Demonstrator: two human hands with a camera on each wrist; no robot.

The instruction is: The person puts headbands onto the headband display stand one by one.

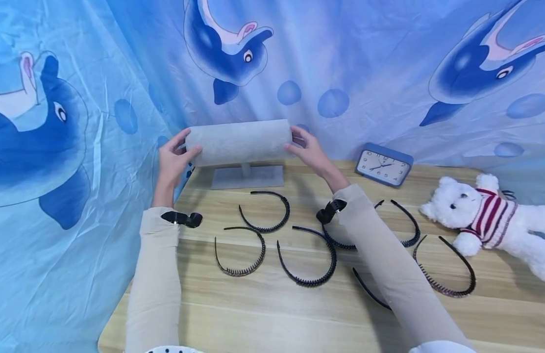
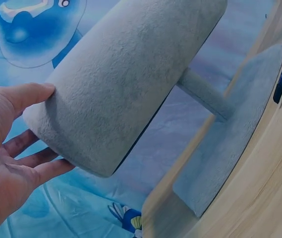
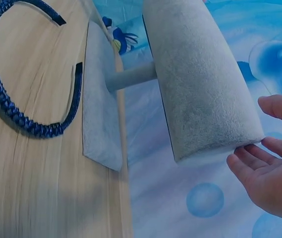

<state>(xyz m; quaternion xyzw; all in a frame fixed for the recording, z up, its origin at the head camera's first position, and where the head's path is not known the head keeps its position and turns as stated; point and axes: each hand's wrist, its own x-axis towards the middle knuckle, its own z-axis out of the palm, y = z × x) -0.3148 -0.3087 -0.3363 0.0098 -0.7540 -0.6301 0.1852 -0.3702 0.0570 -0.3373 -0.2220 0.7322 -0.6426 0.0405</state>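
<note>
A grey, fabric-covered display stand (image 1: 237, 142) has a thick horizontal roll on a short post, and its flat base (image 1: 226, 180) rests at the back of the table. My left hand (image 1: 173, 157) holds the roll's left end, thumb on the front and fingers around the end face. At the opposite end is my right hand (image 1: 309, 149); in the right wrist view its fingertips touch the roll's edge while the thumb stands slightly off. Nearest in front of the base lies a dark braided headband (image 1: 284, 208). Other headbands, among them a toothed one (image 1: 241, 271), lie nearer me.
A blue clock (image 1: 384, 165) stands at the back right. A white teddy bear (image 1: 493, 215) in a striped sweater lies at the right. My right sleeve (image 1: 387, 264) covers parts of some headbands. A dolphin-print curtain (image 1: 365, 54) hangs behind and left of the wooden table (image 1: 255, 314).
</note>
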